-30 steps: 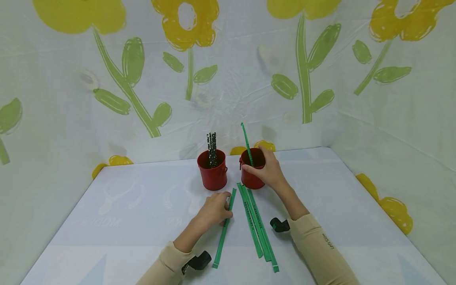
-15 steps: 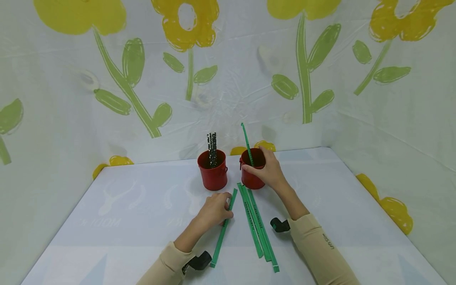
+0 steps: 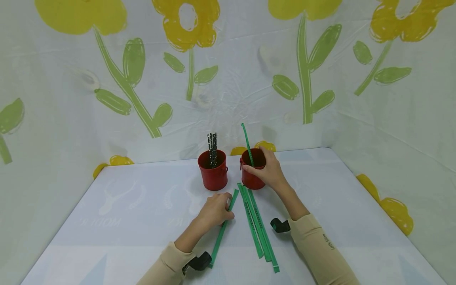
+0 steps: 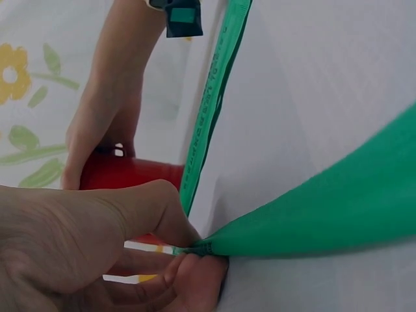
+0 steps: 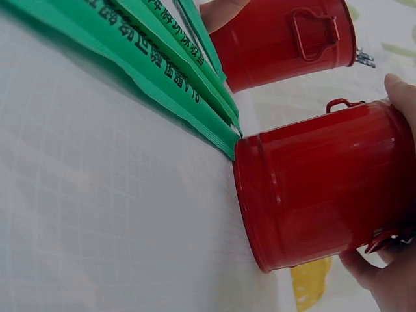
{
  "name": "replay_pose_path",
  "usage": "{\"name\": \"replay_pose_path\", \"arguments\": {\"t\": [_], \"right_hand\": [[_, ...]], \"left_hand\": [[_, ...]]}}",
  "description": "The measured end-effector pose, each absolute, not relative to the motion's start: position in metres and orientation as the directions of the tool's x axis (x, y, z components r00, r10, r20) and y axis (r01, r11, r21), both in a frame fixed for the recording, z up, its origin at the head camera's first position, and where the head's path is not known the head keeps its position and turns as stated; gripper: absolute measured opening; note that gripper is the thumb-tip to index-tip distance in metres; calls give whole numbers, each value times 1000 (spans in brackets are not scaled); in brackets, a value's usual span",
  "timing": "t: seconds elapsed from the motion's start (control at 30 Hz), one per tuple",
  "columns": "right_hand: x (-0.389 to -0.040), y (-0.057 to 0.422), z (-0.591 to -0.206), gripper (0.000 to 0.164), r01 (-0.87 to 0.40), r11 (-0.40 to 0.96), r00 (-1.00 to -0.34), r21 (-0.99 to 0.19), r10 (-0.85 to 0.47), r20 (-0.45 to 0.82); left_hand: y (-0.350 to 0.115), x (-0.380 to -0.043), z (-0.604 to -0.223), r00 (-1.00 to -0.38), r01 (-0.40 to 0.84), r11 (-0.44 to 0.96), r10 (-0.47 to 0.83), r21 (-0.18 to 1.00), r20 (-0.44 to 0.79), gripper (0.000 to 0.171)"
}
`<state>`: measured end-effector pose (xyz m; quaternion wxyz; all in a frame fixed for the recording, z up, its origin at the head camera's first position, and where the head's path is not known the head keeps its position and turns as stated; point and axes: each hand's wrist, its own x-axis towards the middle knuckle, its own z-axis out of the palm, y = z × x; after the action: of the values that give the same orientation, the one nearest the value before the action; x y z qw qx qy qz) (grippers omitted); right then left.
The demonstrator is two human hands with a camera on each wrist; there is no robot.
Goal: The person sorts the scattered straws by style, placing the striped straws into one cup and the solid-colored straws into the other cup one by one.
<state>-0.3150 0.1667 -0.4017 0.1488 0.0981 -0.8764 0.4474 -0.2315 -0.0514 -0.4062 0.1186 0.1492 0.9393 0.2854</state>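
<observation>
Between thumb and fingers, my left hand (image 3: pixel 215 209) pinches a green paper-wrapped straw (image 3: pixel 218 242). In the left wrist view, this wrapped straw (image 4: pixel 318 221) narrows at the pinch. My right hand (image 3: pixel 271 171) grips the rim and side of the right red bucket (image 3: pixel 252 182). A single green wrapped straw (image 3: pixel 246 136) leans upright inside that bucket. Several more green wrapped straws (image 3: pixel 257 225) lie side by side on the table in front of it, printed with dark characters. The right wrist view shows the gripped bucket (image 5: pixel 325 188) close up, near the straws' ends (image 5: pixel 224 140).
Left of the gripped bucket stands a second red bucket (image 3: pixel 215 179) with several black-and-white patterned straws (image 3: pixel 212 148) upright in it. A white table (image 3: pixel 135 221) lies below. Behind and at the sides hangs a flower-printed sheet (image 3: pixel 235 79).
The straw in my left hand has tilted slightly, its near end shifting left and its far end right. My right hand stays on the bucket.
</observation>
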Motion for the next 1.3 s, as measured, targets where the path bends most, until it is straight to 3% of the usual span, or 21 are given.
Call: {"name": "replay_pose_path", "arguments": {"t": [0.33, 0.73, 1.3], "right_hand": [[-315, 167, -403, 87, -308, 578, -935, -756, -37, 352], [-314, 167, -403, 88, -307, 585, -935, -751, -39, 352], [-314, 167, -402, 88, -312, 580, -934, -752, -41, 356]], "left_hand": [[-54, -232, -406, -930, 229, 785, 351, 576, -109, 58], [-55, -236, -403, -935, 272, 765, 354, 583, -29, 39], [-60, -237, -394, -931, 332, 721, 355, 608, 88, 39]]}}
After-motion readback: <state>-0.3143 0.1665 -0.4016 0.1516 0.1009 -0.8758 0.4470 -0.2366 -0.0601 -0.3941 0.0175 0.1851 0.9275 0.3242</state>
